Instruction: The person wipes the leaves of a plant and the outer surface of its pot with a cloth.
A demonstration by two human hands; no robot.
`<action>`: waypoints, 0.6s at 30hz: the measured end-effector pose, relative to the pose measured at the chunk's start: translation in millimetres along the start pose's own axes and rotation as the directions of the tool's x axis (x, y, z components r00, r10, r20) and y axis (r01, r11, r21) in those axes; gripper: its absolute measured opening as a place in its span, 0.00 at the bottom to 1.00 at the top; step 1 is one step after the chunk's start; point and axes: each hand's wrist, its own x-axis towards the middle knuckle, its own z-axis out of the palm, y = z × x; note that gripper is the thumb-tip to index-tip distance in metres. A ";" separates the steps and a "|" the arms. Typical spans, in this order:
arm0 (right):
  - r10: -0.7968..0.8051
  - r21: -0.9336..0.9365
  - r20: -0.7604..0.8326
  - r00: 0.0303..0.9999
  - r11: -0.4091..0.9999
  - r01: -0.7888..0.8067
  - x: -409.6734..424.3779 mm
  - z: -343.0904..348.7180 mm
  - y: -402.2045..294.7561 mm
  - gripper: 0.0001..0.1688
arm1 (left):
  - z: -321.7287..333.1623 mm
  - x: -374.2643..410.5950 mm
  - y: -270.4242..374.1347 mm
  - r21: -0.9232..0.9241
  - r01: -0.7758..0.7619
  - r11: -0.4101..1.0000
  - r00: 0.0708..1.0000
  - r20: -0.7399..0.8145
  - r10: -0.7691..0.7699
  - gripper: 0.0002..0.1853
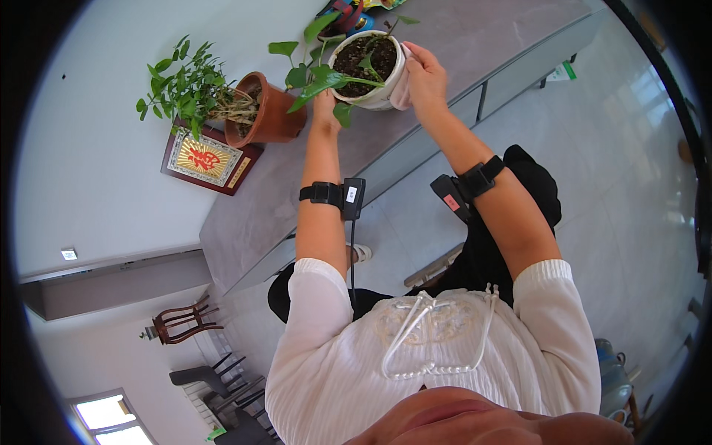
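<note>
A white round flowerpot [384,99] with dark soil and a broad-leaved green plant [322,83] stands on the grey stone-look top of a long cabinet [267,206]. My right hand [427,78] presses a pale pink cloth [401,94] against the pot's right side. At the pot's lower left is my left hand [325,108], its fingers largely hidden by leaves and the pot, so its grip cannot be made out. Left of that hand a brown plastic flowerpot [278,114] holds a bushy small-leaved plant [186,89].
A framed plaque [204,158] leans near the wall beside the brown pot. Blue and dark red items [356,19] lie behind the white pot. The cabinet's front edge runs diagonally before me. A wooden stool [186,321] and dark chairs [206,378] stand farther off.
</note>
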 end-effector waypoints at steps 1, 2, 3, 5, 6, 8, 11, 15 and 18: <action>-0.007 -0.008 -0.005 1.000 1.000 0.007 0.2 -0.1 -0.3 0.17 | 8.3 -0.1 7.2 -0.277 0.186 0.943 0.981 0.002 -0.193 0.27; -0.014 -0.016 -0.009 1.000 1.000 0.014 0.1 -0.4 -0.5 0.17 | 14.4 -4.9 13.4 -0.251 0.212 0.945 0.976 -0.001 -0.219 0.25; -0.021 -0.010 0.000 1.000 1.000 0.021 3.6 -3.1 0.1 0.17 | 24.8 -15.7 23.2 -0.222 0.239 0.945 0.970 0.002 -0.245 0.23; -0.034 0.009 0.029 0.999 0.999 0.034 12.0 -4.5 1.5 0.16 | 29.7 -30.0 26.5 -0.182 0.223 0.958 0.974 0.016 -0.224 0.22; -0.007 0.019 0.039 0.999 1.000 0.006 13.0 -3.1 0.1 0.16 | 29.7 -36.8 26.0 -0.171 0.183 0.968 0.983 0.030 -0.181 0.22; 0.044 0.037 0.055 0.998 0.998 -0.046 15.1 -1.6 -2.3 0.16 | 32.1 -46.5 25.4 -0.107 0.198 0.974 0.980 0.019 -0.197 0.23; -0.186 -0.140 0.009 0.983 0.973 0.185 -1.8 -2.9 -3.5 0.16 | 47.5 -53.0 35.8 -0.134 0.254 0.958 0.967 0.017 -0.254 0.23; -0.455 -0.280 0.002 0.890 0.855 0.438 -48.6 0.6 -4.7 0.16 | 41.6 -55.0 35.4 -0.057 0.208 0.977 0.976 -0.059 -0.211 0.23; -0.431 -0.274 0.039 0.902 0.863 0.424 -77.1 0.3 -6.7 0.16 | 46.9 -59.4 41.6 -0.081 0.205 0.975 0.975 -0.075 -0.211 0.21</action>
